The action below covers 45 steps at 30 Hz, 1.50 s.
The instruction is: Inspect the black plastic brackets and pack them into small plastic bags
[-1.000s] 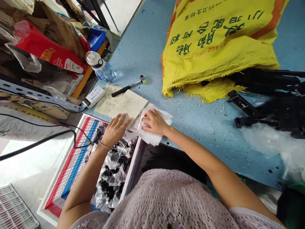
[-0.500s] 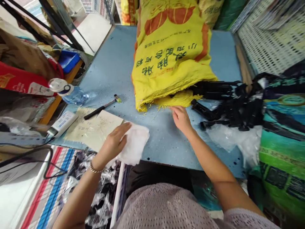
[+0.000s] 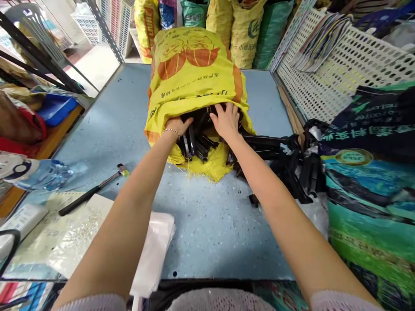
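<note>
A yellow woven sack (image 3: 197, 73) lies on the blue table (image 3: 201, 224), its mouth toward me and held wide. Black plastic parts (image 3: 197, 144) show inside and at the opening. My left hand (image 3: 178, 125) is at the left of the mouth, thumb apart, the other fingers partly hidden by the sack. At the right of the mouth, my right hand (image 3: 227, 119) has its fingers spread over the black parts. More black parts (image 3: 301, 168) are heaped on the right of the table.
White plastic bags (image 3: 155, 246) lie near the front edge. A hammer (image 3: 94, 190) rests on paper at the left, near a water bottle (image 3: 48, 172). A green sack (image 3: 369, 172) and a white perforated basket (image 3: 343, 60) stand at the right; full sacks (image 3: 220, 26) stand behind.
My left hand has left the white bags, and both hands have moved forward into the sack's mouth. The mouth has been lifted wider, showing the black parts. The view has shifted.
</note>
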Available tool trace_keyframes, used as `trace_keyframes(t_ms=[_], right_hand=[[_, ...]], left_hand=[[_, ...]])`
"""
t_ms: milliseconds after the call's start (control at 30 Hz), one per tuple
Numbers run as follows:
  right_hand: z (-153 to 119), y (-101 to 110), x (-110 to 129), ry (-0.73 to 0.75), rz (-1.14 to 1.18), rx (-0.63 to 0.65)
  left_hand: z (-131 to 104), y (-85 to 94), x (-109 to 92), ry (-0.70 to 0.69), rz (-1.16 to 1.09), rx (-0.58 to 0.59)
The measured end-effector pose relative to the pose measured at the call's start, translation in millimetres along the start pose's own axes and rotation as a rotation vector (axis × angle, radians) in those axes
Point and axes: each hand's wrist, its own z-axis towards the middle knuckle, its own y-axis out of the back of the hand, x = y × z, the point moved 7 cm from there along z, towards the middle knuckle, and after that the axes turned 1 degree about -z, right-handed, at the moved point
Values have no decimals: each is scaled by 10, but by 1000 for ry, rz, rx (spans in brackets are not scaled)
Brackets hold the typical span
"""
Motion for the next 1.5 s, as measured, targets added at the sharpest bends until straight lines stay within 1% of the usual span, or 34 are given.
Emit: trace_keyframes(t_ms=[67,133,167,233,300,400,467,533,600,667,733,767,833,867,933,967,1033,1100,1167,1233,1267,1333,1400,1433,1500], right_hand=[[87,-122,-60,-85,-16,53],[49,-283,-18,-92,4,113],[-15,-356,20,-88,23,141],[-204,-460,98,-83,67,196],[-438,-496,147,-89,109,240],[-784,-455,202,-57,146,263],[-985,-428,266,26,164,299],[-1147,-389,327,102,195,334],[-1264,-280,355,126,234,304],[-1377,-82,365,113,277,215],[-1547,177,382,108,359,113],[-1663,309,396,115,420,74],[-1943,525,433,149,551,42],[-2094,598,457,178,600,43],[-2375,678,520,261,628,49],[-2490,690,553,307,612,43],[-2657,667,613,381,565,29],[-2749,599,644,380,567,62],[-2827,536,665,317,625,145],[-2955,543,733,286,674,224],[-3045,576,803,319,677,251],[-3262,651,975,432,646,288],[-3477,673,1122,502,633,323],[-3560,655,1167,489,651,343],[-3674,580,1204,373,763,401]], left_hand=[[-23,-179,-77,18,76,14],[-166,-336,-168,-12,134,14],[-262,-398,-206,-42,133,27],[-474,-484,-252,-109,88,90],[-688,-515,-258,-154,42,165],[-1023,-473,-253,-196,15,187],[-1295,-454,-257,-213,-9,188],[-1608,-430,-272,-240,-35,158],[-1925,-410,-262,-234,-49,127],[-2205,-426,-187,-137,-90,176],[-2453,-408,-90,4,-227,243],[-2576,-365,-68,50,-353,262],[-2842,-228,-78,109,-707,284],[-2996,-158,-105,140,-903,308],[-3338,-69,-187,248,-1234,397],[-3506,-46,-237,307,-1344,440],[-3780,-35,-343,377,-1453,498],[-3928,-60,-398,400,-1471,478],[-3965,-100,-385,403,-1472,400],[-3952,-142,-329,417,-1488,330],[-3944,-163,-297,434,-1500,311],[-3944,-203,-247,476,-1507,299],[-3977,-249,-237,510,-1491,316],[-4007,-275,-243,515,-1472,331],[-4075,-301,-237,482,-1387,324]])
